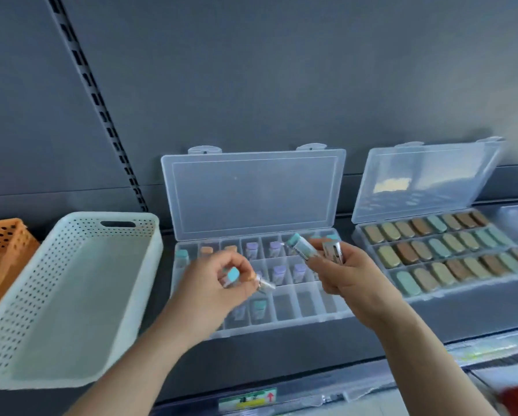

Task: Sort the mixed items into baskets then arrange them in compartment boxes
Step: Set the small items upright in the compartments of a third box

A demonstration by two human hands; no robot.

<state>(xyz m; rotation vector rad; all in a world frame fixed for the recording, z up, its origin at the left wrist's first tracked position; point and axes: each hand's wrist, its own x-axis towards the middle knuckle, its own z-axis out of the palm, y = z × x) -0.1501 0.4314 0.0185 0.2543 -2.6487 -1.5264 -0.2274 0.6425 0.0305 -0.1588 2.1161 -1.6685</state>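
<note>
My left hand (218, 283) hovers over the left part of an open clear compartment box (284, 313) and grips a few small capped items, one with a teal cap (232, 274). My right hand (338, 271) is over the box's right part and holds a teal-capped item (301, 246) and at least one more silvery piece (332, 250). Some of the box's compartments hold purple-, orange- and teal-capped items. A second open box (461, 283) at the right is filled with rows of flat oval pieces in tan, brown and green.
A white perforated basket (71, 295) sits at the left with nothing in it. Beside it, an orange basket (2, 244) pokes in at the far left edge. Both boxes' lids lean against the grey back panel. The shelf's front edge carries price-label strips (248, 399).
</note>
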